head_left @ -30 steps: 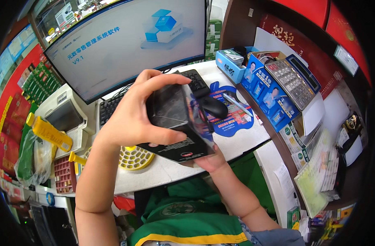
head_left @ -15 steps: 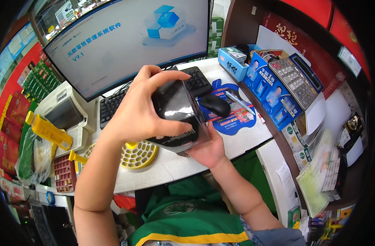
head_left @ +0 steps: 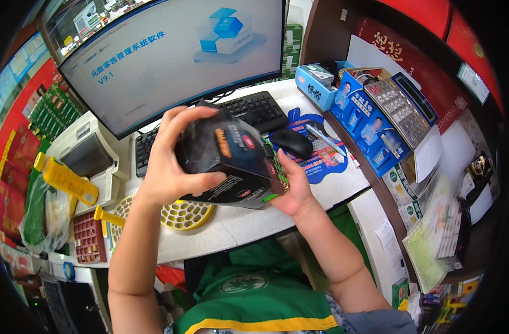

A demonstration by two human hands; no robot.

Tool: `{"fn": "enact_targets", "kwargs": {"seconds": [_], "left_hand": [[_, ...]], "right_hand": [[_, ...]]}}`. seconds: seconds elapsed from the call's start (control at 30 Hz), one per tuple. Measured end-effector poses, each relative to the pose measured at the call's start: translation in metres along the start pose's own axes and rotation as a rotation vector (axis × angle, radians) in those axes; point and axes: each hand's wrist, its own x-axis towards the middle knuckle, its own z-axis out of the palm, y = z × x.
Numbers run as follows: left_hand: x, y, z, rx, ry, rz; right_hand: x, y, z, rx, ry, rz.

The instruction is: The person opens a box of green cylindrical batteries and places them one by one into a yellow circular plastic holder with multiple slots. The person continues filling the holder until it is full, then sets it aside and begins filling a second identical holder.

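Note:
Between my two hands I hold a black box in shiny clear wrap, tilted above the desk. Orange and white print marks its upper face, and a green-patterned strip runs along its right edge. My left hand grips the box's left end, thumb along the near side and fingers over the far side. Against the right end, my right hand supports it with the thumb up along the edge; its other fingers are hidden beneath. Behind the box lies a black keyboard, partly covered by it, with a black mouse just right.
A large monitor stands at the back. Yellow perforated discs and a yellow bottle sit left, near a beige printer-like machine. To the right are a blue mouse pad, a pen, and a calculator on a blue box.
The box has turned in my hands, so its printed face and green-edged side now show. My left hand has shifted left and slightly down, and more of the keyboard is visible.

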Motion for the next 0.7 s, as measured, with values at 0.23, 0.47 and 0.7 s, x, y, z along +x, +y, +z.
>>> {"fn": "enact_targets", "kwargs": {"seconds": [0.23,0.47,0.7], "left_hand": [[-0.076,-0.036,0.027,-0.412,0.232,-0.193],[-0.141,-0.041,0.052,-0.318,0.336,-0.149],[-0.173,-0.048,0.055,-0.217,0.396,-0.025]], "right_hand": [[-0.005,-0.028,0.003,-0.187,0.036,0.133],[0.004,-0.036,0.006,-0.397,-0.032,0.229],[0.006,-0.022,0.005,-0.465,0.001,0.222]]}}
